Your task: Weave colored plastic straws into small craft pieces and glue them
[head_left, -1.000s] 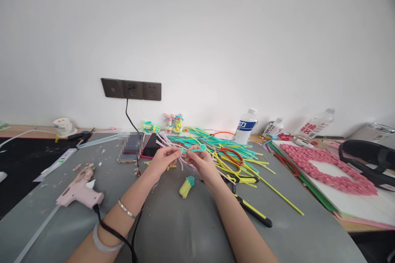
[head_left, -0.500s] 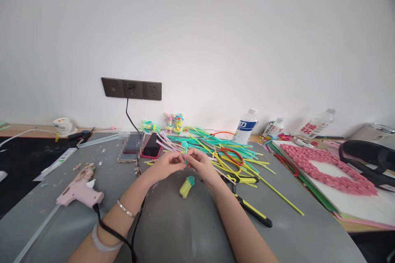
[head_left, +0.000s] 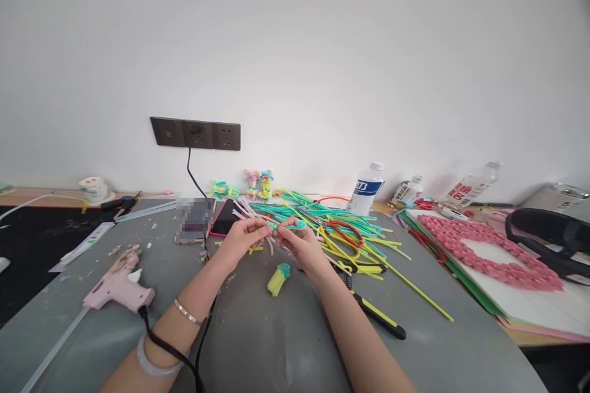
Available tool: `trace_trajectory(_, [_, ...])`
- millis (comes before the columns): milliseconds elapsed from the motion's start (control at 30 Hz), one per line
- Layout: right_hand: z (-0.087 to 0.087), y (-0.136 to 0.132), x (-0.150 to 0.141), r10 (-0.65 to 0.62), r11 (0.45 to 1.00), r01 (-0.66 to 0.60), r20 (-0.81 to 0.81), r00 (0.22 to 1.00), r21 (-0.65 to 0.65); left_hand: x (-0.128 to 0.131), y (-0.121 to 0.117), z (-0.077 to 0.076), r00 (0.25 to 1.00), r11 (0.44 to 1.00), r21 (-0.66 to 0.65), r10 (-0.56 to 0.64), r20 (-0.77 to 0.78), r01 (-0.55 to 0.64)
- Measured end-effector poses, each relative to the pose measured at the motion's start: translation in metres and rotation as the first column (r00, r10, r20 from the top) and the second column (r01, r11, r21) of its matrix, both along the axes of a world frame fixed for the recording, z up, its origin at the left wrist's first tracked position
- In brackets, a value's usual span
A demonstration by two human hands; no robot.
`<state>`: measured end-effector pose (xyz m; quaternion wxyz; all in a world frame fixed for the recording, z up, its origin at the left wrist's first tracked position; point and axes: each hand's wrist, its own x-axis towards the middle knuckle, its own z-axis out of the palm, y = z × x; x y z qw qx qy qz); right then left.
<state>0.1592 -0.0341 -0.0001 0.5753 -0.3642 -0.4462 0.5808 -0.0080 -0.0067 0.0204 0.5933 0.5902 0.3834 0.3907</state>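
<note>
Between my two hands is a turquoise pipe cleaner (head_left: 298,225), curled into a loop at its right end. My left hand (head_left: 244,242) pinches its left part between thumb and fingers. With thumb and fingertips closed, my right hand (head_left: 297,242) grips it close to the loop. On the mat just below my hands lies a small yellow bundle with a turquoise wrapped top (head_left: 278,280), touched by neither hand. Behind and right of my right hand spreads a heap of turquoise and yellow pipe cleaners (head_left: 369,225).
Red-handled scissors (head_left: 348,233) lie in the heap, with yellow-black pliers (head_left: 378,314) in front. A pink glue gun (head_left: 120,285) rests at left, its black cord passing my left forearm. Two phones, one a red-edged phone (head_left: 224,219), lie behind. A bottle (head_left: 366,189) stands at the back.
The turquoise pipe cleaner has turned from upright to lying sideways, its loop now pointing right. Both hands have shifted slightly upward with it. The yellow bundle stays put.
</note>
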Motion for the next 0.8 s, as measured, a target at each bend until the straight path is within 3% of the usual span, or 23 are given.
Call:
trace_trajectory(233, [-0.0017, 0.001, -0.0009, 0.006, 1.0, -0.007, 0.058, 0.998, 0.018, -0.0004, -0.0002, -0.0045, 0.998, 0.998, 0.026, -0.055, -0.03, 0.055])
trace_trajectory(400, [-0.0039, 0.0024, -0.0004, -0.005, 1.0, 0.003, 0.076, 0.997, 0.029, -0.0023, -0.0017, -0.0034, 0.982, 0.979, 0.139, -0.131, -0.133, 0.149])
trace_trajectory(567, [-0.005, 0.0014, 0.0006, 0.091, 0.994, -0.098, 0.153, 0.984, 0.038, -0.0022, -0.0032, -0.0032, 0.94, 0.951, 0.169, -0.207, -0.27, 0.258])
trace_trajectory(667, [-0.0051, 0.002, 0.0018, 0.045, 0.999, -0.045, 0.118, 0.992, 0.003, -0.0035, -0.0011, -0.0041, 0.952, 0.964, 0.144, -0.184, -0.245, 0.224])
trace_trajectory(800, [-0.0033, 0.0033, 0.0035, -0.037, 0.998, 0.035, -0.029, 0.999, -0.055, -0.0038, 0.0017, -0.0039, 0.991, 0.996, 0.053, -0.069, -0.112, 0.076])
